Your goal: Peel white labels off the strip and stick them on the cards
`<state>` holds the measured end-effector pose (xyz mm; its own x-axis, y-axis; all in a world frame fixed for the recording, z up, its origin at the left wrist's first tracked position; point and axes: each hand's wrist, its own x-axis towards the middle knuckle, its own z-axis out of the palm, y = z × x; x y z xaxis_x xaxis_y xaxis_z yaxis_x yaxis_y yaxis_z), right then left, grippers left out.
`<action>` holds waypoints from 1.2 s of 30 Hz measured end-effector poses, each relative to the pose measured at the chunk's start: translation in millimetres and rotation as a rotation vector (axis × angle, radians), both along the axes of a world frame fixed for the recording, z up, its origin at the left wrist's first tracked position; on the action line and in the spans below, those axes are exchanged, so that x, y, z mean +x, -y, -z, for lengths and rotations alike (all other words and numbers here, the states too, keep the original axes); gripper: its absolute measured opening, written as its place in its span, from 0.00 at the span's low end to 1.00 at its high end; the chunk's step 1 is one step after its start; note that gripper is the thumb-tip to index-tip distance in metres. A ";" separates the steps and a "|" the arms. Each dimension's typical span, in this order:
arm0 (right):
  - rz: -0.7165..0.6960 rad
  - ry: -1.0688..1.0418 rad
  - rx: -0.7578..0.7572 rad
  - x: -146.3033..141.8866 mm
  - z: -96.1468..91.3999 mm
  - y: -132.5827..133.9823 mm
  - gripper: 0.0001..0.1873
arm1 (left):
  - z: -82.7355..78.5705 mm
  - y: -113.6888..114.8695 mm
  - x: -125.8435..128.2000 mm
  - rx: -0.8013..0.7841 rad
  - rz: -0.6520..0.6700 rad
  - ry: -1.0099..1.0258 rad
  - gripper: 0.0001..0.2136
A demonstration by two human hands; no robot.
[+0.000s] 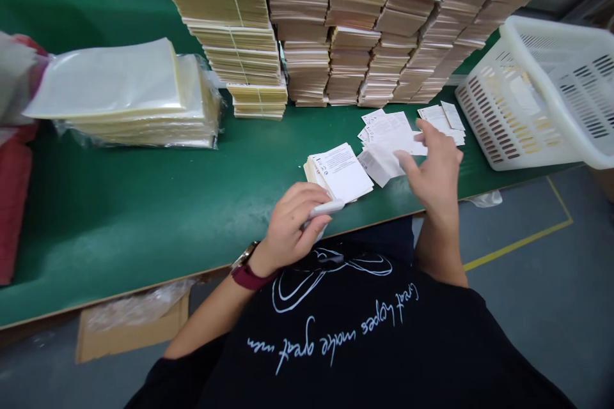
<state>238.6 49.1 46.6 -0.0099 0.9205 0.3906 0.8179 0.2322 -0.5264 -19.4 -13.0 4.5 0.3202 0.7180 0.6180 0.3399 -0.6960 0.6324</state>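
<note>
My left hand [296,223] is closed around some thin white paper [330,207], seen nearly edge-on at the table's front edge. Just beyond it lies a small stack of printed cards [341,169], the top one marked with handwritten characters. My right hand [434,163] hovers over the right side of the table, thumb and fingers apart. Under and beside its fingers is a loose pile of white paper slips [391,134], with one slip [381,166] tilted towards the cards. A second small pile of slips [444,120] lies just beyond that hand.
Tall stacks of paper envelopes or cards [307,70] line the back of the green table [158,204]. A plastic-wrapped stack of sheets [115,83] sits at left, near red cloth [14,204]. At right, a white slotted basket [522,108] leans over the table edge.
</note>
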 end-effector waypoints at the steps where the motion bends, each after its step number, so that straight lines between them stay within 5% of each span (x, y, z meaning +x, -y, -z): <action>1: -0.038 0.003 0.036 -0.6 -3.9 7.3 0.26 | -2.4 0.0 -0.1 0.002 -0.015 0.020 0.08; 5: -0.511 -0.330 -0.078 -31.7 -8.4 44.6 0.19 | -9.1 0.5 4.0 -0.026 -0.053 0.054 0.16; 7: -0.629 -0.515 -0.132 -51.2 -2.8 57.3 0.12 | -11.4 2.0 7.2 -0.058 -0.053 0.044 0.19; 12: -0.610 -0.705 -0.172 -69.7 11.4 60.5 0.07 | -20.4 9.4 8.0 -0.116 -0.162 0.047 0.17; 15: -0.649 -0.694 -0.155 -69.8 11.3 57.4 0.07 | -26.6 13.2 5.5 -0.096 -0.102 0.044 0.15; 17: -0.650 -0.644 -0.070 -71.2 9.2 56.9 0.08 | -27.7 14.6 5.1 -0.092 -0.092 0.015 0.10; 22: -0.603 -0.429 0.271 -76.8 6.4 57.8 0.10 | -19.5 16.0 9.9 -0.155 -0.309 -0.046 0.25; 27: -0.501 -0.667 0.222 -76.5 8.0 51.0 0.06 | -16.5 15.9 13.0 -0.229 0.003 -0.064 0.22; 30: -0.469 -0.832 0.302 -73.5 7.4 45.0 0.11 | -15.0 17.3 9.9 -0.286 -0.028 -0.065 0.15; 34: -0.600 -0.679 0.043 -73.7 10.6 49.3 0.32 | -8.9 18.2 5.5 -0.314 -0.086 0.022 0.20; 36: -0.610 -0.653 -0.092 -75.8 13.9 55.2 0.33 | -8.9 16.4 5.2 -0.282 -0.093 0.048 0.21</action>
<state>162.8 -6.2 32.7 -0.3089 0.8558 0.4149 0.0978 0.4625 -0.8812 -14.1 -29.4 13.4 0.2200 0.8884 0.4029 0.3588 -0.4578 0.8134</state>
